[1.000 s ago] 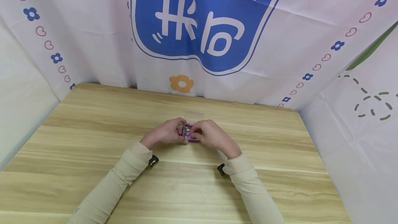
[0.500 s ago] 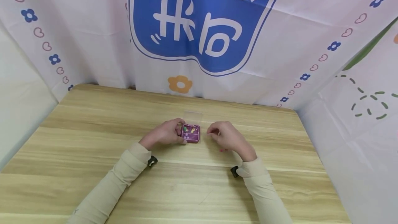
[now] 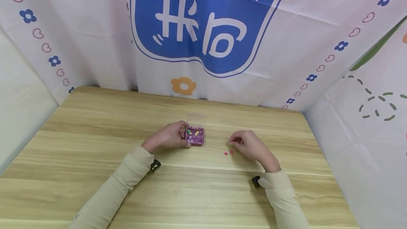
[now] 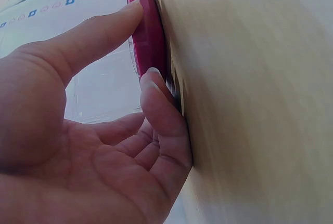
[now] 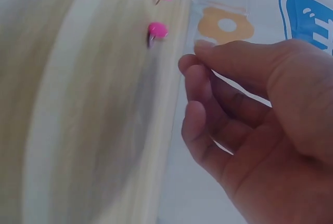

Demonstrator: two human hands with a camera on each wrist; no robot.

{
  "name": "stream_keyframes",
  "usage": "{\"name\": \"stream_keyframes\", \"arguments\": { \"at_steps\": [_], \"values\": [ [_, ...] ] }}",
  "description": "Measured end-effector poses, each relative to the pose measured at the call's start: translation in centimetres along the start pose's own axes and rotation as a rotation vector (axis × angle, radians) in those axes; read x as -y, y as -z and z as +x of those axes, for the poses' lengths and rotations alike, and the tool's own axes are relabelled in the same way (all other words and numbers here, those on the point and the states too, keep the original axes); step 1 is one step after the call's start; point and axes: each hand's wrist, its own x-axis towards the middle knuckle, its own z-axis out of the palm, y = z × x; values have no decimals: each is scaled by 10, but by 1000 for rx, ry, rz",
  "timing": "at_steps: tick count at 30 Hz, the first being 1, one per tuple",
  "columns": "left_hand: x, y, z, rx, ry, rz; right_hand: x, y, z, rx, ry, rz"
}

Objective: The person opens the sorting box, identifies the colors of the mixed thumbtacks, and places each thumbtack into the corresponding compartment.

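Observation:
My left hand [image 3: 170, 135] grips the left side of a small purple compartment box [image 3: 198, 145] on the table, thumb at its near edge. The box's clear lid [image 3: 196, 118] stands open behind it. Small green, yellow and lilac pieces lie in its compartments; the near right one shows only purple floor. In the left wrist view, the thumb presses the box's outer wall [image 4: 149, 37]. My right hand [image 3: 251, 146] hovers to the right with loosely bent fingers, thumb and index tips close together, nothing visible between them. Two pink thumbtacks [image 5: 157, 30] lie just left of it.
The wood-grain table [image 3: 178, 193] reaches back to a white printed curtain [image 3: 159, 73] with a blue sign. White sheets also hang at both sides. A black wrist strap piece [image 3: 255, 181] shows under the right cuff, and another [image 3: 155, 165] under the left.
My right hand has left the box and moved right and toward me, uncovering the compartments and the two pink thumbtacks. My left hand keeps its grip on the box.

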Motion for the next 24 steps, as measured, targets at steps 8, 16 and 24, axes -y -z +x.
{"name": "stream_keyframes", "arguments": {
  "at_steps": [8,16,24],
  "values": [
    [1,-1,-1,0,-7,-16,-5,0,-9,94,10,52],
    [3,-1,0,-1,-3,-25,-6,-2,-10,120,4,64],
    [2,-1,1,-2,-10,-18,-7,-4,-11,119,-28,81]
  ]
}}
